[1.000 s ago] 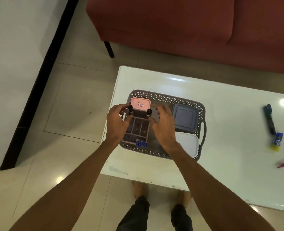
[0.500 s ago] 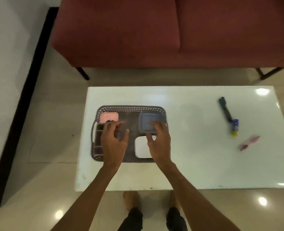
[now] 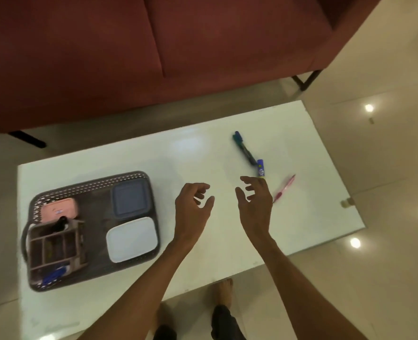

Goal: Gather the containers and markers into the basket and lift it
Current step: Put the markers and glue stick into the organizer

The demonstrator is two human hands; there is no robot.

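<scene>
A grey perforated basket (image 3: pixel 90 185) stands at the left of the white table (image 3: pixel 203 253). Inside it lie a pink container (image 3: pixel 59 210), a blue-grey container (image 3: pixel 129 198), a white container (image 3: pixel 131 239) and a compartment organiser (image 3: pixel 53 246) with markers. To the right on the table lie a dark green marker (image 3: pixel 244 147), a blue glue stick (image 3: pixel 260 168) and a pink pen (image 3: pixel 284 188). My left hand (image 3: pixel 193 207) hovers mid-table, fingers loosely curled and holding nothing. My right hand (image 3: pixel 255 200) hovers just below the glue stick with fingers spread, holding nothing.
A dark red sofa (image 3: pixel 154 45) stands behind the table, with black legs (image 3: pixel 306 79) on the tiled floor. My feet (image 3: pixel 223 290) show under the table's near edge. A small metal fitting (image 3: pixel 346 202) sits at the table's right edge.
Both hands have left the basket and moved right across the table toward the loose marker, glue stick and pen. The view has swung to the right.
</scene>
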